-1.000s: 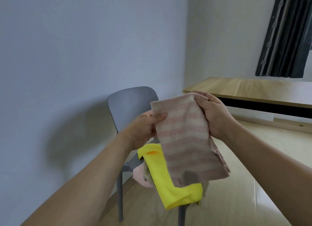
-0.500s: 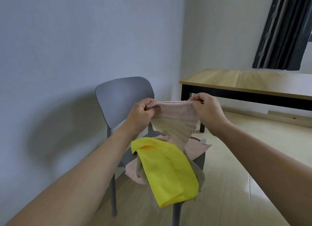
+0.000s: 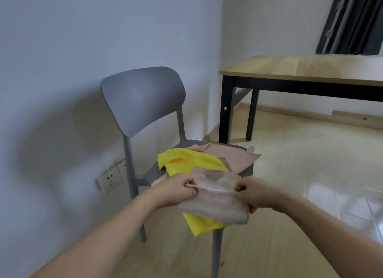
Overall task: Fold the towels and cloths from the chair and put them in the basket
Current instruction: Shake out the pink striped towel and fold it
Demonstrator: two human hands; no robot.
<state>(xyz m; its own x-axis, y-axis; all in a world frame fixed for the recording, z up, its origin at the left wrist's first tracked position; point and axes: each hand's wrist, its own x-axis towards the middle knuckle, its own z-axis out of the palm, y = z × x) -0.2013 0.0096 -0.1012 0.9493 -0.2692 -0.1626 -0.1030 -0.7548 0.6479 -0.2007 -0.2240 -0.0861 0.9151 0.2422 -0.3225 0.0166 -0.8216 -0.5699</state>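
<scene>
Far left, a white wall socket (image 3: 109, 179) sits low on the pale, smooth wall (image 3: 62, 70). Next along, the grey chair (image 3: 143, 97) with its rounded, matte moulded back and slim legs, standing on a light wood-grain floor (image 3: 290, 163).

Now the left hand (image 3: 176, 189): fingers curled, thumb on top, pinching the left end of the striped pink towel (image 3: 213, 201). The towel is soft terry with faint pale bands running along its length, and it is doubled over into a chunky, roughly rectangular bundle. Its long axis runs side to side between the two hands, and the fold line on top stretches taut from one grip to the other. A darker greyish patch shows on the upper layer.

The towel hangs in the air over the front edge of the chair seat, just above the yellow cloth (image 3: 192, 165). That cloth is smooth and thin, draped over the seat with a corner hanging off the front. Behind it lies a flat pink cloth (image 3: 232, 157) with a nubbly edge, spread toward the seat's right side.

On to the right hand (image 3: 252, 194), clenched round the towel's right end, fingertips tucked under the lower corner.

Far right, a wooden-topped table (image 3: 300, 70) on black square legs, and dark pleated curtains (image 3: 352, 22) above.
</scene>
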